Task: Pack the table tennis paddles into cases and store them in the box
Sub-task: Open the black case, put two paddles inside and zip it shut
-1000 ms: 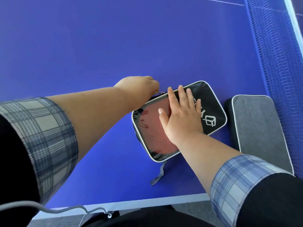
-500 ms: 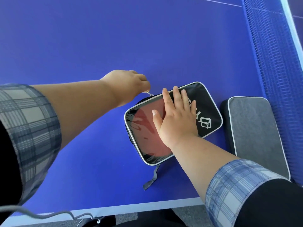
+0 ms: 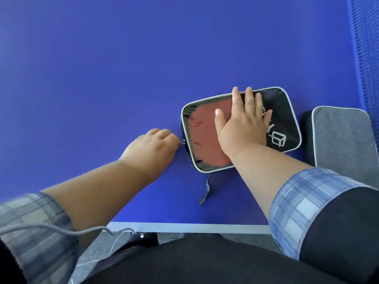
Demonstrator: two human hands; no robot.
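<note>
While the black paddle case [image 3: 242,128] lies flat on the blue table [image 3: 102,68], it is pressed down by the right hand [image 3: 242,124], palm flat on the lid. The right fingers [image 3: 249,97] are extended and slightly spread, their tips reaching the far edge of the case; the thumb [image 3: 218,117] is held apart on the clear window. Through that window the red rubber of a paddle [image 3: 205,136] is seen inside the case. White piping is noted round the lid, and a white logo [image 3: 276,138] on the black end.

The left hand [image 3: 151,148] is placed just beside the case's left edge, knuckles up, fingers curled together. A small metal zipper pull [image 3: 183,142] is pinched between its fingertips at that edge. Whether the zip is fully closed cannot be told.

A grey strap [image 3: 206,191] is trailed from the near corner of the case across the table toward the white edge line [image 3: 184,227].

A second case [image 3: 344,140], grey with pale piping, is laid just right of the black one, near the blue net [image 3: 365,48]. Its contents cannot be seen.

Plaid cuffs are recorded on both forearms. A thin grey cable [image 3: 61,228] is hung across the lower left.
</note>
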